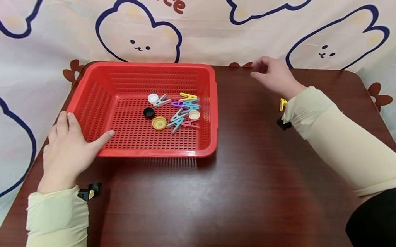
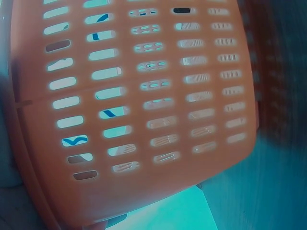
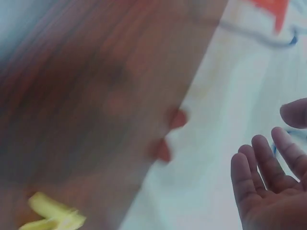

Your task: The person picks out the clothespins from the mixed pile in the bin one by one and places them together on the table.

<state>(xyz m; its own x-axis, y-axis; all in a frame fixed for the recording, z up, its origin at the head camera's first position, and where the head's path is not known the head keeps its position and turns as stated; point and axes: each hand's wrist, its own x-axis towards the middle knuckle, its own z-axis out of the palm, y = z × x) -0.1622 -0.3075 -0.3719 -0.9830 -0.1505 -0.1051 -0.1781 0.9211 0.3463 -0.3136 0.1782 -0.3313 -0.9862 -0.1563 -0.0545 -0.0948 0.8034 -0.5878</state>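
A red plastic basket stands on the brown table, its slotted wall filling much of the left wrist view. My left hand rests on its near-left corner, fingers along the left rim and thumb reaching over the near rim. Inside lie a white cap, a black cap, a gold cap, a cream cap and several coloured clothespins. My right hand hovers right of the basket, fingers loosely bent and holding nothing. A yellow clothespin lies below the right wrist.
The brown table reaches back to a cloth backdrop printed with cartoon bears. A small black camera sits by the left wrist, another black device by the right.
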